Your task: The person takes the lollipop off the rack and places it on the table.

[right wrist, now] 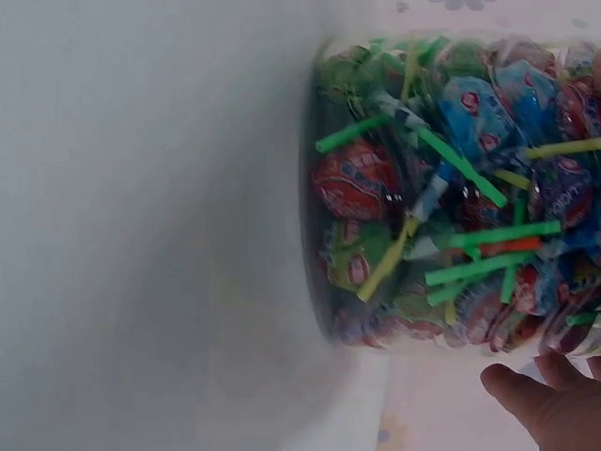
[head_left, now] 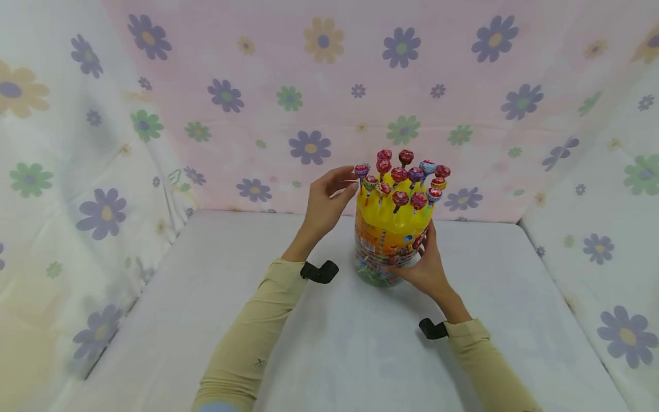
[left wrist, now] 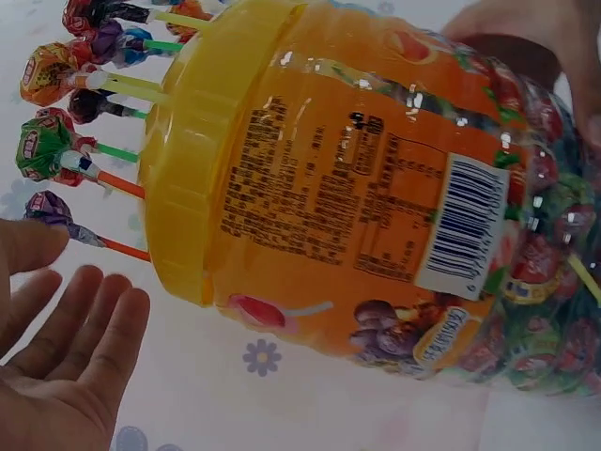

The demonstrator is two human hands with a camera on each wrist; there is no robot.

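A clear candy jar (head_left: 369, 234) with an orange label and a yellow lid (left wrist: 178, 207) stands on the white table. Wrapped lollipops (head_left: 400, 199) are stuck by their sticks into the lid; more lollipops (right wrist: 352, 178) fill the jar. My left hand (head_left: 326, 200) is at the lid's left side, fingers fairly straight, its tips right by a purple-wrapped lollipop (left wrist: 49, 209). That lollipop's red stick is in the lid, and a fingertip overlaps its wrapper in the left wrist view. My right hand (head_left: 427, 266) grips the jar's lower right side, thumb across the front.
The white table (head_left: 226, 297) extends around the jar. Behind it hangs a pink flowered cloth (head_left: 329, 86), with white flowered cloths on both sides. Black wrist mounts (head_left: 320, 272) sit at the sleeve cuffs.
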